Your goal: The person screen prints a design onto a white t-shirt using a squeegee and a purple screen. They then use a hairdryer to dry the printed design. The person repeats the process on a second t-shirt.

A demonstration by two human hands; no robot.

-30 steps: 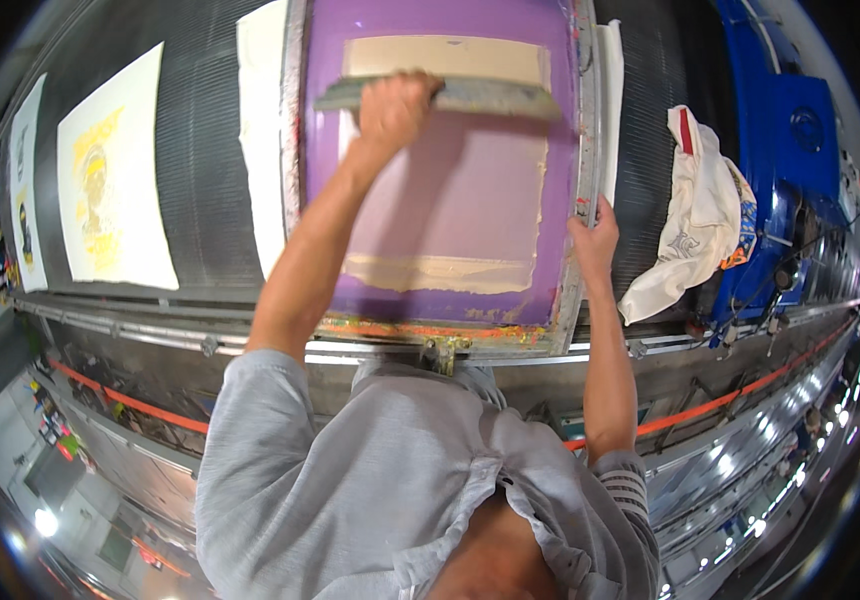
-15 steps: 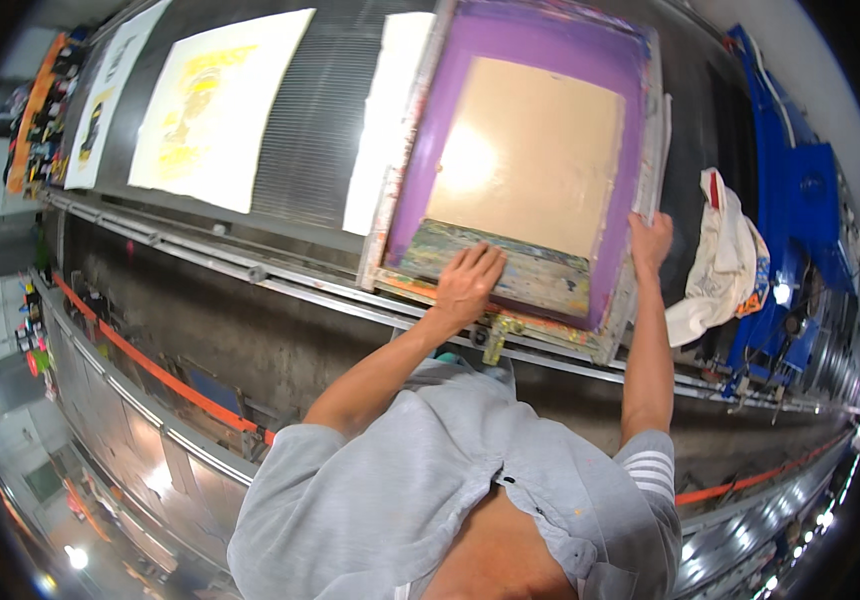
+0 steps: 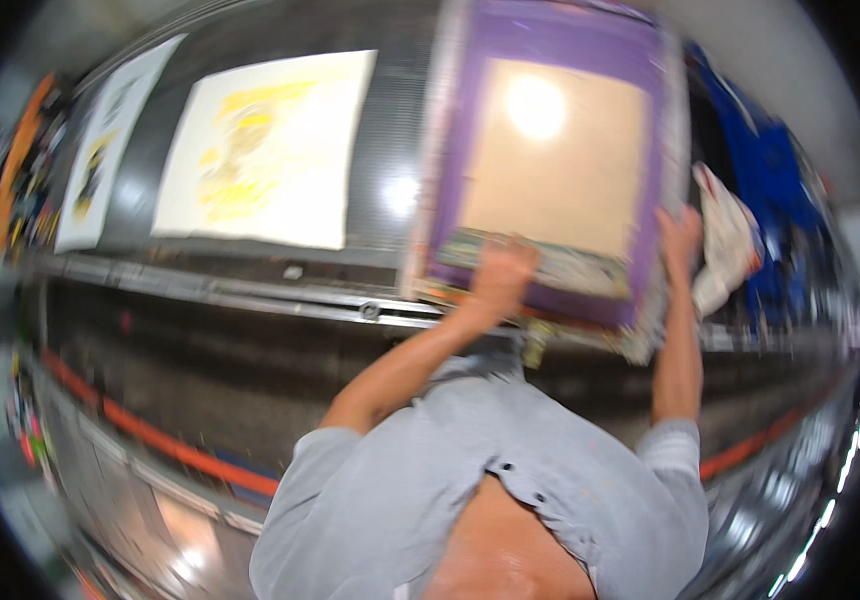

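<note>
A screen printing frame lies in front of me, with a purple border around a tan panel. Across its near end rests a wide, paint-stained wooden squeegee. My left hand is closed over the squeegee's middle, though motion blurs its fingers. At the frame's right edge, my right hand grips the rim; part of its fingers is hidden.
A white sheet with a yellow print lies left of the frame on the dark table. Farther left is another printed sheet. A crumpled white cloth sits at the right, beside blue machinery. A metal rail runs along the near edge.
My view has shifted. The gap between the frame and the yellow print looks narrower, and the white sheet edge beside the frame no longer shows. Both hands keep their places.
</note>
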